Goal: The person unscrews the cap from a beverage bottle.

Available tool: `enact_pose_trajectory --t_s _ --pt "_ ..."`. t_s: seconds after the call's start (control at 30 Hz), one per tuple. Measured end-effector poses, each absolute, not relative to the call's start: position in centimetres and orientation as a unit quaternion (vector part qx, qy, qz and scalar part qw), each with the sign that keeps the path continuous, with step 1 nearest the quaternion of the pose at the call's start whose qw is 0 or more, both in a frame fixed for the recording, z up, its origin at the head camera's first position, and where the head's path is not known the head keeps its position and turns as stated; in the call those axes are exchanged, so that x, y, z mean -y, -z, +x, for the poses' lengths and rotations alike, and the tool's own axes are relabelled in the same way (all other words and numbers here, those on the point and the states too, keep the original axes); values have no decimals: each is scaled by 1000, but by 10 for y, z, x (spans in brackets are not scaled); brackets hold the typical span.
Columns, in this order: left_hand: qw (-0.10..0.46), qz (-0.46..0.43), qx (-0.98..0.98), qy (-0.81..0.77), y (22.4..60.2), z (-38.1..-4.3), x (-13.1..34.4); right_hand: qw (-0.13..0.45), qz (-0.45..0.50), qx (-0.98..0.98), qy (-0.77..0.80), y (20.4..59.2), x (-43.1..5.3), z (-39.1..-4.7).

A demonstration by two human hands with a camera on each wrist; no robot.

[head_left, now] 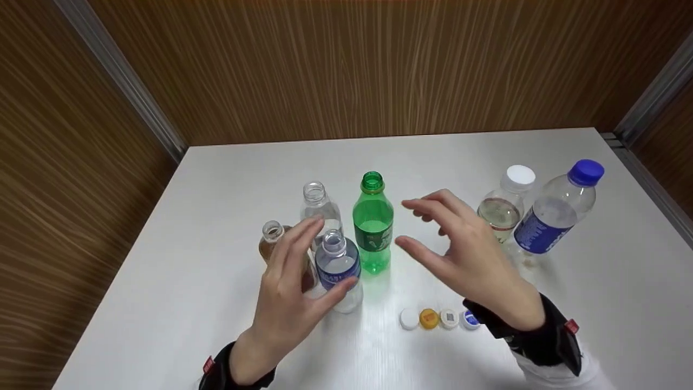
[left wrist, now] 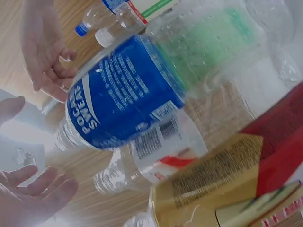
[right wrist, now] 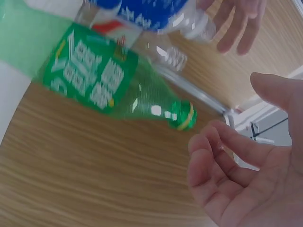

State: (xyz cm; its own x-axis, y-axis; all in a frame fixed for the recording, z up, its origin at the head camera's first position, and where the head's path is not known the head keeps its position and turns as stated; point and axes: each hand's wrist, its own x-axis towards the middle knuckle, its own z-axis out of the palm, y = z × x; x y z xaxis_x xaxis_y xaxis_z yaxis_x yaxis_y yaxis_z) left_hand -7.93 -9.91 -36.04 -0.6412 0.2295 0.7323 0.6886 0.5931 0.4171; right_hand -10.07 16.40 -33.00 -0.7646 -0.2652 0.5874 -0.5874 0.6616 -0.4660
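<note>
My left hand [head_left: 289, 292] hovers with thumb and fingers spread apart over an uncapped clear bottle with a blue label [head_left: 338, 268], apart from its neck in the left wrist view. Beside that bottle stand an uncapped clear bottle [head_left: 320, 208] and an uncapped brownish bottle [head_left: 272, 238], partly hidden by the fingers; its gold and red label [left wrist: 222, 175] shows from the left wrist. My right hand [head_left: 465, 244] is held in the air with fingers loosely bent and nothing in them, to the right of an uncapped green bottle [head_left: 373, 222].
Several loose caps lie in a row at the front, among them a white cap [head_left: 409, 319] and a yellow cap [head_left: 429, 319]. To the right stand a white-capped bottle [head_left: 501, 208] and a blue-capped bottle [head_left: 552, 214]. Wood-grain panels [head_left: 346, 70] border the white table [head_left: 178, 227].
</note>
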Motion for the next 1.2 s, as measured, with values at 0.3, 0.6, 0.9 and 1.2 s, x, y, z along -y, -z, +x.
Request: enact_pose_trajectory --t_s 0.3,0.6,0.9,1.2 --pt "355 -366 791 337 366 -73 70 241 175 903 -309 325 -207 -100" --pt "293 -421 797 317 384 -71 30 259 177 905 -286 328 -233 -101" --pt "173 -417 813 367 393 -83 -16 274 155 907 -279 323 -245 -105" --pt "86 -332 866 364 399 -105 -45 264 135 915 -274 326 -249 -113"
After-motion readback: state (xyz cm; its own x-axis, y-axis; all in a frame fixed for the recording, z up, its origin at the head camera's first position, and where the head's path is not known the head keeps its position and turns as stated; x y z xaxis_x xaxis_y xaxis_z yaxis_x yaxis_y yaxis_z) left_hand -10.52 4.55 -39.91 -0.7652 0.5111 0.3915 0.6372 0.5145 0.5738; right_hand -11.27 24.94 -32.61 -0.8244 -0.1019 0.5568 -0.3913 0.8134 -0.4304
